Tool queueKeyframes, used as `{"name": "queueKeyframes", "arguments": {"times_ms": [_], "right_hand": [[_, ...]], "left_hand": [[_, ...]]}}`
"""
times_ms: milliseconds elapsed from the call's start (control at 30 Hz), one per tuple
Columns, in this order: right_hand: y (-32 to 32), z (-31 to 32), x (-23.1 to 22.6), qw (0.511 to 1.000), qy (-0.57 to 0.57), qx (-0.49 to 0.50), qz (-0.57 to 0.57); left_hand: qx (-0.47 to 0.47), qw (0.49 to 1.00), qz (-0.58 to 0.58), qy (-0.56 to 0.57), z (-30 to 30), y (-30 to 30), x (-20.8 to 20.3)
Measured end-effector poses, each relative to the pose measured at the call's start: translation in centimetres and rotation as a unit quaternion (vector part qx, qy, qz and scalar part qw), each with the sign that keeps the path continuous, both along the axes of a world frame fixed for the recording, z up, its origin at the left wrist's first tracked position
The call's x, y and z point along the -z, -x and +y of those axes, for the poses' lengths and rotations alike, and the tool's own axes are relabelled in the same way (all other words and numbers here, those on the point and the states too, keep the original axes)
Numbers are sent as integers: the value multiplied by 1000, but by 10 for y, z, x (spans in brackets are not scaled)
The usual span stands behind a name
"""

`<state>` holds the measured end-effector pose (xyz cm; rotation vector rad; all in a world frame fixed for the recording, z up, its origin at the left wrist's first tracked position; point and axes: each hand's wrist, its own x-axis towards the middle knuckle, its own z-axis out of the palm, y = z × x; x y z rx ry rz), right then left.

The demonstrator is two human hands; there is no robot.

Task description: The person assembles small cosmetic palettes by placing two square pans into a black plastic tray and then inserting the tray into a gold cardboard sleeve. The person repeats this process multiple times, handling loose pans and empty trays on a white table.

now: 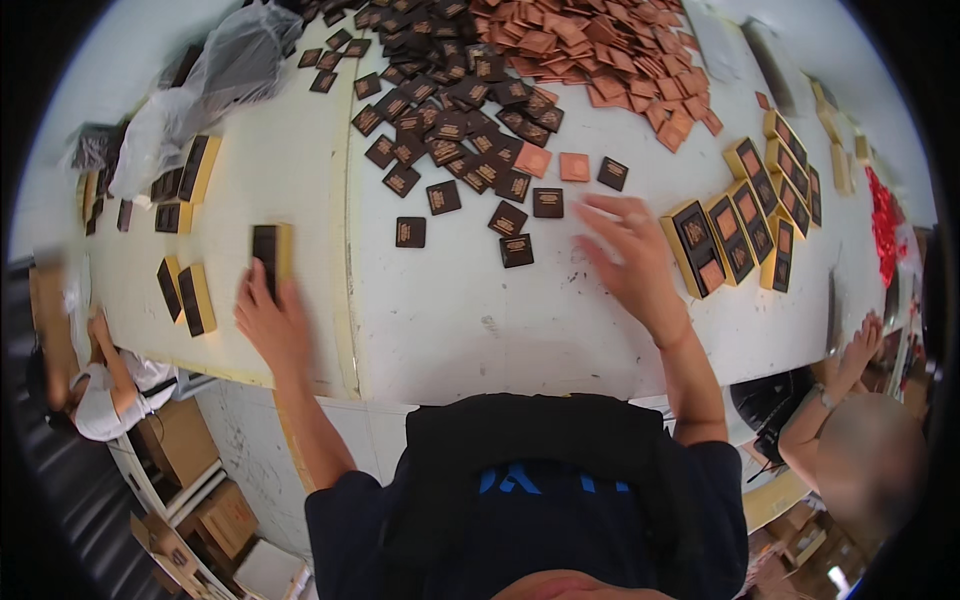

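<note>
My left hand (pixel 272 310) grips the near end of a slim gold-edged box with a dark inside (pixel 265 243), at the left of the white table. The box is slightly blurred, and whether anything lies in it I cannot tell. My right hand (pixel 630 255) hovers over the table, fingers spread and holding nothing. Close to its fingertips lie a dark brown square packet (pixel 548 203), another dark packet (pixel 613 173) and a copper-coloured square packet (pixel 574 166). Just right of that hand stands a gold box (pixel 693 248) with dark and copper squares inside.
A heap of dark square packets (pixel 450 90) and a copper heap (pixel 600 50) cover the far middle. Several filled gold boxes (pixel 765 195) stand at right. Other boxes (pixel 197 300) and clear plastic wrap (pixel 235 60) lie at left. Co-workers' hands (pixel 862 340) show at both sides.
</note>
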<state>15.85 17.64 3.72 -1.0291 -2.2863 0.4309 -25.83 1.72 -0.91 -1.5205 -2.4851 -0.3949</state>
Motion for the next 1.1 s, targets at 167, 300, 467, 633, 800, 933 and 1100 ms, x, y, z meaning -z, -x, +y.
{"name": "queueKeyframes", "arguments": {"times_ms": [167,300,467,633,800,933,1100], "right_hand": [[24,35,26,997,15,-37,-66],[30,28,2,936,329,-31,121],[33,-27,-15,875,449,-108,145],[47,-44,6,966,198,-143,85],[51,-41,8,984,124,-125,41],[48,-47,11,988,98,-107,45],[17,14,-12,959,260,-67,85]], "left_hand": [[248,905,-342,-41,-11,-112,-16],[350,865,-360,0,4,-167,-17],[387,835,-389,-28,34,-183,-12],[366,826,-428,-22,28,-184,0],[375,852,-356,-84,30,-186,3],[431,862,-235,-126,19,-186,1],[436,866,-215,-114,21,-189,-1]]}}
